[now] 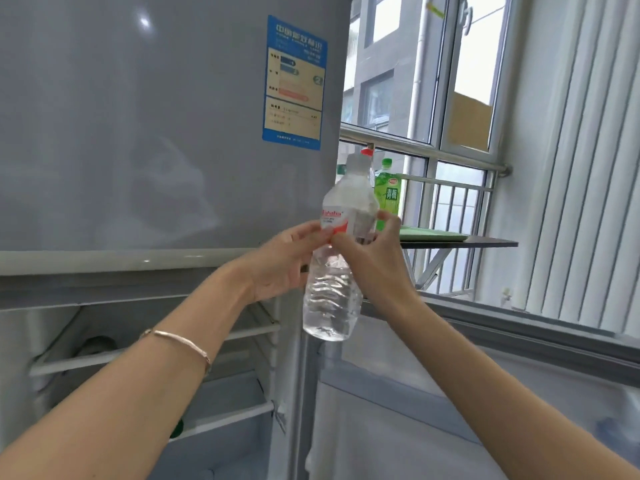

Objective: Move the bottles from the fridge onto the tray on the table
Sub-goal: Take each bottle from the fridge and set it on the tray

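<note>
Both arms outstretched, left hand [284, 261] and right hand [370, 251] clasping water bottle [334, 289] mid-body

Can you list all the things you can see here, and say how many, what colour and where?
Clear plastic water bottle: one, white cap, red-and-white label, held in front of the fridge.
Green drink bottle: one, on the table behind.
Red-capped bottle: one, mostly hidden behind the clear one.
Pale green tray: one, on the dark table.
Grey fridge: one, left, lower compartment open.
Blue energy sticker: one, on the fridge door.
Window: one, white frame, behind the table.
Bracelet: one, left wrist.
Left hand, right hand: both gripping the clear bottle.
</note>
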